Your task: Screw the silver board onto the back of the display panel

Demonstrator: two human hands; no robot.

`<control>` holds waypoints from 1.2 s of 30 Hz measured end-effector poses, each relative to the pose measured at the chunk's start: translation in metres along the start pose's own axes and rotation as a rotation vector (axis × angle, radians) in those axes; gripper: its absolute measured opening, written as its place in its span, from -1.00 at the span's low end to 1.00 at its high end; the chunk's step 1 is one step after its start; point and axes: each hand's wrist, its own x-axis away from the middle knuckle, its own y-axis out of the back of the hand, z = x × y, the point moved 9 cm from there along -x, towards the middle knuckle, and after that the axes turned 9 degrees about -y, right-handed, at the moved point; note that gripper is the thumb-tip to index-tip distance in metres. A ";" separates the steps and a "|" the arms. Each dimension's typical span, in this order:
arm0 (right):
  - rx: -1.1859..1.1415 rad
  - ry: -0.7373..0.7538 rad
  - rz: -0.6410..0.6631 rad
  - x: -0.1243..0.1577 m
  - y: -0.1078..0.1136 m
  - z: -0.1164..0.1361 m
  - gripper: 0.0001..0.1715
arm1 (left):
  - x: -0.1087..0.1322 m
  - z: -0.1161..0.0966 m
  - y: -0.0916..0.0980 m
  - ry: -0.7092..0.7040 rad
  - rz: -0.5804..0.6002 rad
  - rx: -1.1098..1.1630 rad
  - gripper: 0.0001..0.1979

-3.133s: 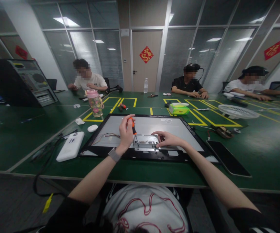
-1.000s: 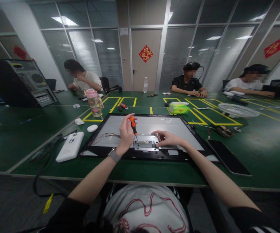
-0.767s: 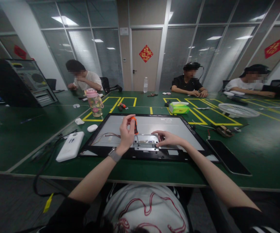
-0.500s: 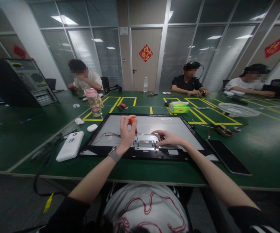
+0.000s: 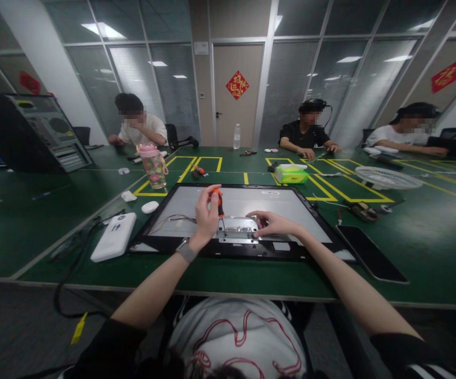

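Note:
My left hand (image 5: 207, 218) is closed round an orange and black screwdriver (image 5: 220, 203), held nearly upright. Its thin shaft points down at the left end of a silver metal bracket (image 5: 238, 224). Under the bracket lies a flat display panel (image 5: 188, 202) with a black frame, back side up. My right hand (image 5: 273, 223) grips the bracket's right end, thumb at the near side and fingers curled over the far corner. Thin wires (image 5: 175, 217) run across the panel left of my left hand. The exact spot the screwdriver tip touches is too small to make out.
A white power bank (image 5: 114, 237), a white case (image 5: 149, 207) and a pink-lidded bottle (image 5: 154, 167) stand left of the panel. To the right lie a black phone (image 5: 372, 253), a green tissue pack (image 5: 291, 174) and a racket-like white object (image 5: 388, 178). Several people sit across the table.
The fingers of my left hand have shifted on the screwdriver handle, so more of its black part shows. My right hand stays put. A person opposite has spread their hands apart.

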 end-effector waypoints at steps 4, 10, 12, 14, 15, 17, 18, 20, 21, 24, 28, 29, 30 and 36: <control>0.002 -0.004 -0.002 0.000 0.000 0.000 -0.07 | -0.002 -0.004 0.000 -0.014 0.012 -0.022 -0.77; -0.003 0.012 0.000 -0.001 -0.001 -0.001 -0.08 | -0.002 -0.004 -0.002 -0.027 0.026 -0.021 -0.80; -0.008 0.014 -0.002 -0.002 0.000 -0.001 -0.08 | -0.001 -0.002 -0.002 -0.015 0.027 -0.020 -0.80; -0.015 0.014 0.000 -0.002 -0.001 -0.002 -0.08 | -0.001 -0.001 -0.002 -0.007 0.028 -0.016 -0.80; -0.017 0.014 0.002 -0.002 -0.001 -0.002 -0.08 | -0.001 -0.001 -0.003 -0.005 0.027 -0.013 -0.79; -0.019 0.015 0.002 -0.002 0.000 -0.003 -0.08 | -0.001 -0.001 -0.002 -0.003 0.023 -0.007 -0.79; -0.017 0.017 0.002 -0.002 0.000 -0.003 -0.08 | -0.001 -0.001 -0.002 -0.004 0.019 -0.005 -0.79; -0.011 0.018 0.001 -0.002 0.000 -0.003 -0.08 | -0.001 -0.002 -0.002 -0.006 0.016 -0.006 -0.79; -0.009 0.018 0.000 -0.002 0.000 -0.003 -0.08 | -0.001 -0.002 -0.002 -0.008 0.016 -0.008 -0.79; -0.005 0.015 0.001 -0.002 0.000 -0.004 -0.08 | -0.001 -0.004 -0.001 -0.014 0.018 -0.010 -0.79; -0.001 0.013 0.006 -0.002 0.000 -0.003 -0.08 | -0.001 -0.004 -0.002 -0.008 0.023 0.011 -0.79; 0.000 0.012 0.006 -0.001 0.000 -0.003 -0.08 | -0.001 -0.004 -0.002 -0.005 0.026 0.014 -0.79; 0.000 0.010 0.004 -0.001 0.000 -0.003 -0.08 | -0.001 -0.003 -0.002 -0.001 0.029 0.015 -0.79; -0.005 0.010 0.005 -0.001 0.000 -0.002 -0.10 | -0.001 -0.003 -0.002 -0.002 0.031 0.012 -0.78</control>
